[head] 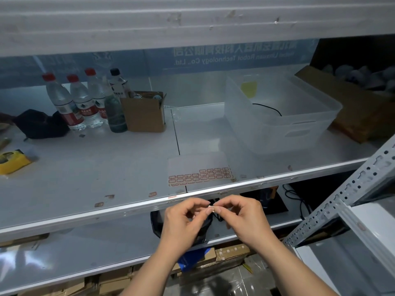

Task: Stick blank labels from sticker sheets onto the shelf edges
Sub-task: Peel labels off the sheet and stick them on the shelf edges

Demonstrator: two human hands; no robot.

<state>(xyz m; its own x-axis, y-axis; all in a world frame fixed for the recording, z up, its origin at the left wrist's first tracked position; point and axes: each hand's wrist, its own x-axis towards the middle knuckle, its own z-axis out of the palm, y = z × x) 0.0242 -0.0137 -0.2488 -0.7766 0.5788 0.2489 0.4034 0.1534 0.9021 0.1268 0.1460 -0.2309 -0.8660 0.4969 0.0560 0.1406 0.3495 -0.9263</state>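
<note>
The left hand (183,218) and right hand (241,216) pinched one small label (211,208) between their fingertips. They were just below the shelf edge (128,207). The sticker sheet (199,175) lay on the shelf.

Two bare forearms, left hand (181,218), right hand (243,216)

Water bottles (73,99), clear bin (299,122)

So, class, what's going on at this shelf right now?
A person is labelling a metal shelf. Both hands, left hand and right hand, pinch one small label between their fingertips, just in front of and below the shelf edge. The sticker sheet lies on the shelf above them, only its near rows still filled. A few labels already sit along the edge.
</note>
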